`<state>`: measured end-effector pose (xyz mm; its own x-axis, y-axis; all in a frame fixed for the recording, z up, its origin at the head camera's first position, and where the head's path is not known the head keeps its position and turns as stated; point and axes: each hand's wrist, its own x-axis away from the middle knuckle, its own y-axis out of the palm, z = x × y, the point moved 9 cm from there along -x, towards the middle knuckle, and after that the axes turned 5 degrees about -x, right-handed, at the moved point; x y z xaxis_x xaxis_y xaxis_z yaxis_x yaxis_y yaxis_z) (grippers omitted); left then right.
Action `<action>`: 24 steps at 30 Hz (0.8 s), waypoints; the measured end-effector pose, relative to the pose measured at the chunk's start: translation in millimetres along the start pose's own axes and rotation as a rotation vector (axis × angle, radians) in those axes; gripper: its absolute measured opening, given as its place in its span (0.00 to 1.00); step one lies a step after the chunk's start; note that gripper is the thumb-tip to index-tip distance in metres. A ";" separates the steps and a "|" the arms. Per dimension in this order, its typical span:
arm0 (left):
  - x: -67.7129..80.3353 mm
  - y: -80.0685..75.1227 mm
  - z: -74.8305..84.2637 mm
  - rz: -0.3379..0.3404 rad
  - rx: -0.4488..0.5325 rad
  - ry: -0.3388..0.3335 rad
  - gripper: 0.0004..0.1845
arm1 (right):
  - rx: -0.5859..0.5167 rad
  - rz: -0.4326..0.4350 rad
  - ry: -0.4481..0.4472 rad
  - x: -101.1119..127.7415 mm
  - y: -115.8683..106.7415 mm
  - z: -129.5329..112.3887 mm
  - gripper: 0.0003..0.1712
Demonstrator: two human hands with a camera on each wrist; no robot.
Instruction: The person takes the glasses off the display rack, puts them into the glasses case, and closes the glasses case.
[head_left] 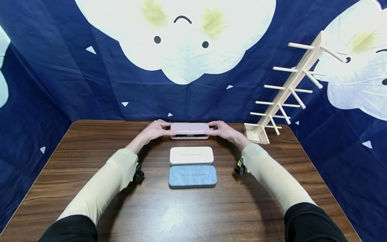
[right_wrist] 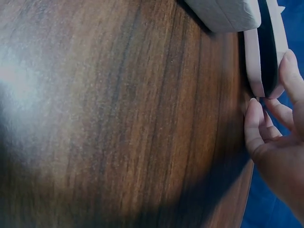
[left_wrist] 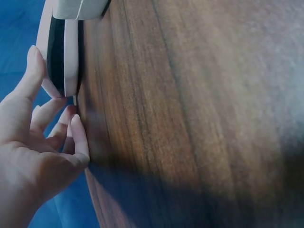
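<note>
At the table's back edge a pink glasses case (head_left: 189,128) is partly open, with a dark gap showing along its front. My left hand (head_left: 156,129) holds the lid's left end, thumb on its front side and fingers behind. At the opposite end my right hand (head_left: 222,129) pinches the lid in the same way. Both wrist views show the thumbs on the raised lid, above the dark interior. Nearer to me lies a closed white case (head_left: 191,156) with printed lettering. A closed blue case (head_left: 192,178) lies directly in front of the white one.
A pale wooden rack (head_left: 281,89) with several pegs stands at the back right corner, beyond my right hand. Behind the brown wooden table (head_left: 127,208) hangs a dark blue cloth (head_left: 99,84) with cloud faces, close to the back edge.
</note>
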<state>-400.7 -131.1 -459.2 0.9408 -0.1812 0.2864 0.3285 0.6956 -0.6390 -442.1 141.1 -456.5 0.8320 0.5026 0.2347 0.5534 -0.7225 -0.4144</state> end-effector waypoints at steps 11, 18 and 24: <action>-2.6 -1.9 3.8 0.096 -0.121 0.051 0.46 | 0.040 0.072 -0.013 -2.0 -0.1 0.8 0.36; -2.8 2.3 7.9 0.100 -0.168 0.061 0.45 | 0.035 0.099 0.027 0.3 0.0 3.0 0.39; -2.0 3.8 6.0 0.093 -0.167 0.054 0.46 | 0.024 0.103 0.027 3.2 0.1 1.5 0.38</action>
<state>-401.9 -124.0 -457.9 0.9694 -0.1616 0.1850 0.2451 0.5870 -0.7716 -439.4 143.3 -457.1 0.8854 0.4128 0.2136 0.4640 -0.7580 -0.4585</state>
